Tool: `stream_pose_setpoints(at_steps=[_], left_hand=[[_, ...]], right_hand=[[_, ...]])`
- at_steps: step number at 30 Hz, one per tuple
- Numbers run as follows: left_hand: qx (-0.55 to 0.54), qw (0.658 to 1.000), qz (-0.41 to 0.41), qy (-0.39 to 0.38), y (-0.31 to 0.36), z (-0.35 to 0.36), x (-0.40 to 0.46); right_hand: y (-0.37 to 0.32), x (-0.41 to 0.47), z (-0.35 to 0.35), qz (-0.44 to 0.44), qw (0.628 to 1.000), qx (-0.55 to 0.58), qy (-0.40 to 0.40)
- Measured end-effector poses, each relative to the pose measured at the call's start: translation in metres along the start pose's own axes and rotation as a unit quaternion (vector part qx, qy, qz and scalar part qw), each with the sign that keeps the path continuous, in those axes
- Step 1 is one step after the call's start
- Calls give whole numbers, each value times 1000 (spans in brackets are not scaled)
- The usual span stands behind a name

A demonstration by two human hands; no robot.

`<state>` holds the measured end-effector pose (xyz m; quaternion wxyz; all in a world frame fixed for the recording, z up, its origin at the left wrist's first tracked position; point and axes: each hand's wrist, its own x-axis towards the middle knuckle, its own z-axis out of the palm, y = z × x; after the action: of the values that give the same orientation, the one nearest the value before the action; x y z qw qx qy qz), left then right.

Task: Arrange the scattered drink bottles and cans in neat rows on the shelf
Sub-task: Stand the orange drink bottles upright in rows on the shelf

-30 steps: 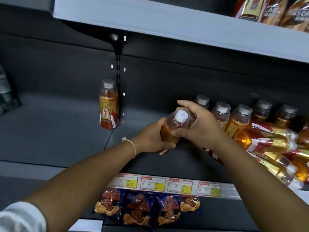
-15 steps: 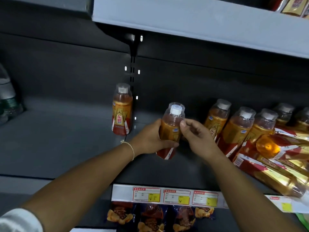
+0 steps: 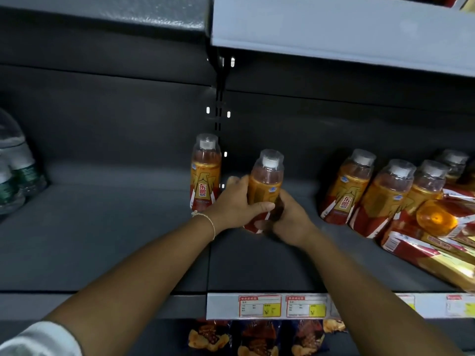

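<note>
At the centre of the frame both hands close around one orange drink bottle [image 3: 266, 186], which stands roughly upright on or just above the dark grey shelf [image 3: 102, 240]; its base is hidden behind the fingers, so contact with the shelf cannot be told. The left hand [image 3: 235, 204] wraps the bottle's left side, thumb curled across the front of the label and fingers reaching behind. The right hand [image 3: 288, 217] grips the lower right part of the bottle near its red base, fingers curled and somewhat blurred. A thin bracelet [image 3: 208, 219] circles the left wrist, and a white sleeve [image 3: 38, 340] shows at the lower left corner. Just left of the held bottle, a second orange bottle [image 3: 205, 176] stands upright near the back panel, close to the left hand's fingers. On the right of the frame a row of standing bottles [image 3: 377, 188] with clear caps leans slightly, and in front of it, at the right edge, several bottles lie on their sides [image 3: 437, 240] in a loose heap. At the far left edge stand clear water bottles [image 3: 15, 170] with green labels. Along the shelf's front lip at the bottom run price tags [image 3: 282, 305] in white, red and yellow, and below them snack packets [image 3: 257, 337] show on the lower level. A pale upper shelf [image 3: 334, 29] crosses the top right.
</note>
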<state>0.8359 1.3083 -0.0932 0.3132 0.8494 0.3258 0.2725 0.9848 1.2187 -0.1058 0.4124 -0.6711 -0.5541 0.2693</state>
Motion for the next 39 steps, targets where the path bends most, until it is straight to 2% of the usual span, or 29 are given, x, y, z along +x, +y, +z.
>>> stream_pose_setpoints(at_steps=[5, 9, 11, 13, 15, 17, 19, 21, 24, 34, 39], left_hand=[[90, 992, 23, 90, 5, -10, -8], [125, 966, 57, 220, -4, -27, -31], [131, 946, 30, 296, -18, -40, -38], [102, 938, -21, 330, -37, -52, -42], [44, 951, -95, 292, -55, -59, -41], [-30, 967, -157, 201, -69, -61, -36], [-74, 975, -161, 134, -77, -59, -30], [-86, 980, -146, 108, -84, -54, -25], [-81, 980, -136, 117, -89, -48, -20], [-32, 969, -118, 215, -99, -33, -14], [-15, 970, -103, 218, -101, -31, -8]], right_hand=[[0, 18, 15, 13, 998, -41, 44], [-1, 34, 32, 52, 990, -95, 85], [-1, 40, 41, 52, 988, -90, 111], [-3, 44, 47, 51, 987, -83, 125], [-5, 49, 52, 44, 988, -81, 124], [-6, 52, 55, 42, 989, -76, 121], [-4, 52, 55, 44, 991, -56, 113], [0, 50, 50, 42, 995, -46, 83], [6, 48, 43, 37, 996, -64, 48], [4, 74, 66, 44, 994, -60, 82], [1, 82, 70, 37, 995, -50, 78]])
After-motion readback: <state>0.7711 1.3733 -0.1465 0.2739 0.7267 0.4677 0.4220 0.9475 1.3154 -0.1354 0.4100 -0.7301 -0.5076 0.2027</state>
